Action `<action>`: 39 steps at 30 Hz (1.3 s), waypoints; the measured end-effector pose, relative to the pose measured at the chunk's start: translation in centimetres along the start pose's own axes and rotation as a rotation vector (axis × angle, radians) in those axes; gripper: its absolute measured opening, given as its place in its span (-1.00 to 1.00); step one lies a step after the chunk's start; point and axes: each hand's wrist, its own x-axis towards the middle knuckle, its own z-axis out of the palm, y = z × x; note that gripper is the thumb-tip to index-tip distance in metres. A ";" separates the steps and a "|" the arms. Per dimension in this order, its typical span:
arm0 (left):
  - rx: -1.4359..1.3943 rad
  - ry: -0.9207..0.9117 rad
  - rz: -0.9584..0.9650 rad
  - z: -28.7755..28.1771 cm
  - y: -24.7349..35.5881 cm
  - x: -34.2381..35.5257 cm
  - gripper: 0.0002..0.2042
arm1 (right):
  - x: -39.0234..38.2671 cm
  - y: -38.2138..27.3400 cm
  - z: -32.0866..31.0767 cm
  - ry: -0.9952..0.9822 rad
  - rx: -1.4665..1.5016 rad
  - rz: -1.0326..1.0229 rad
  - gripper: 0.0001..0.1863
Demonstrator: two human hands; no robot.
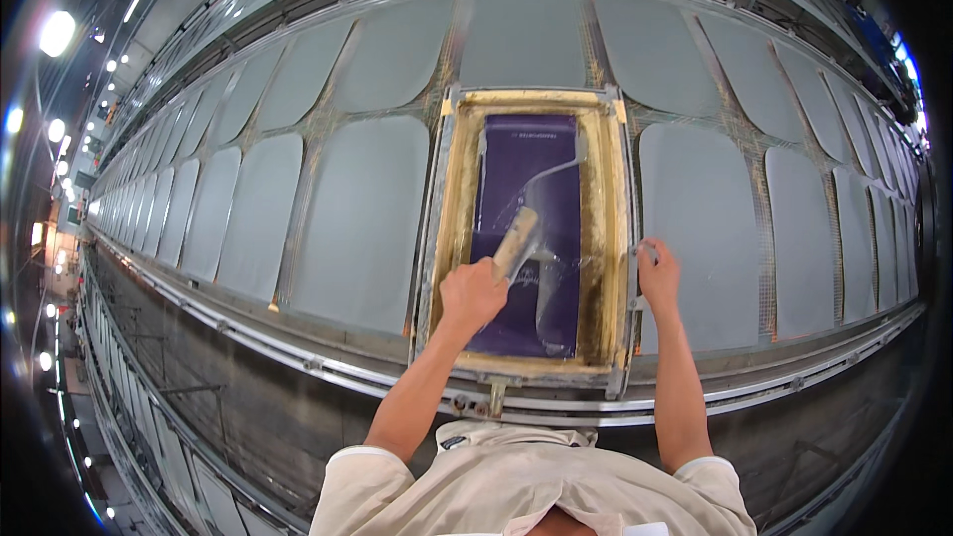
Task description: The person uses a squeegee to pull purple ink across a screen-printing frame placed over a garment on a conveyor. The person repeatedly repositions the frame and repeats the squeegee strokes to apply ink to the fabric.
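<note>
A screen printing frame (615, 189) with yellowish wooden sides lies in front of me, its purple mesh (556, 223) streaked with clear, wet-looking paste. My left hand (474, 295) is closed around the pale handle of a squeegee (515, 243), which is tilted over the middle of the mesh. The squeegee's lower edge is hard to make out against the glossy paste. At the frame's right side, the fingers of my right hand (658, 273) are curled and closed on its metal edge; the fingertips are partly hidden.
The long printing table carries rows of grey fabric panels (362, 208) on both sides of the frame, with patterned gaps between them. A metal rail (725, 400) runs along the table's near edge, close to my body. Another long table (238, 10) stands beyond.
</note>
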 end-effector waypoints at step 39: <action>0.128 -0.181 0.487 -4.3 0.3 36.7 -0.72 | 25.3 -20.4 12.0 -0.548 -0.751 -0.589 -0.63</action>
